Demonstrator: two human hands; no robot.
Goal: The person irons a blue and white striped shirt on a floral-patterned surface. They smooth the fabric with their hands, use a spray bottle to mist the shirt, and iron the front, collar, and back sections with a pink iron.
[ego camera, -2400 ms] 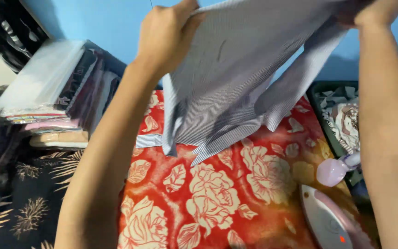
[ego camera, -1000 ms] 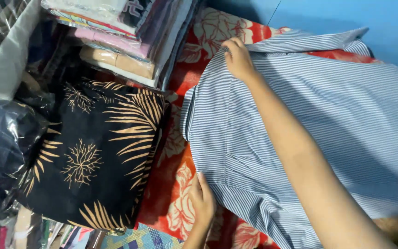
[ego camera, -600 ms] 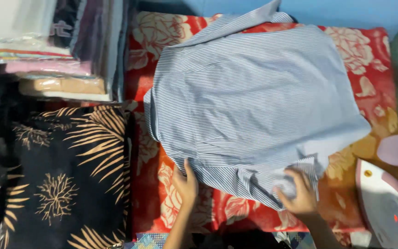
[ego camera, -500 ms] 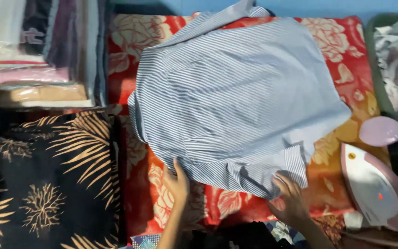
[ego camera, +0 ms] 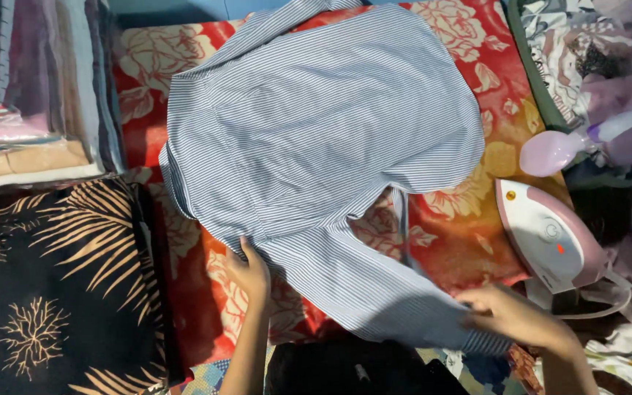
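Observation:
A blue-and-white striped shirt (ego camera: pixel 316 124) lies spread on a red cloth with a cream rose pattern (ego camera: pixel 469 212). One sleeve (ego camera: pixel 374 285) stretches out toward the near right. My left hand (ego camera: pixel 249 272) presses flat on the shirt where that sleeve joins the body, fingers apart. Farther down, my right hand (ego camera: pixel 510 316) pinches the sleeve's cuff end near the cloth's front edge.
A pink and white iron (ego camera: pixel 550 235) rests on its side just right of the red cloth, with a pink spray bottle (ego camera: pixel 568 143) behind it. A stack of folded clothes (ego camera: pixel 34 95) sits at the back left, above a black leaf-print fabric (ego camera: pixel 53 285). Crumpled clothes (ego camera: pixel 594 51) fill the right.
The shirt went from held up in the air to lying flat on the red cloth. My right hand has pulled one sleeve out straight toward the near right; my left hand shifted onto its base.

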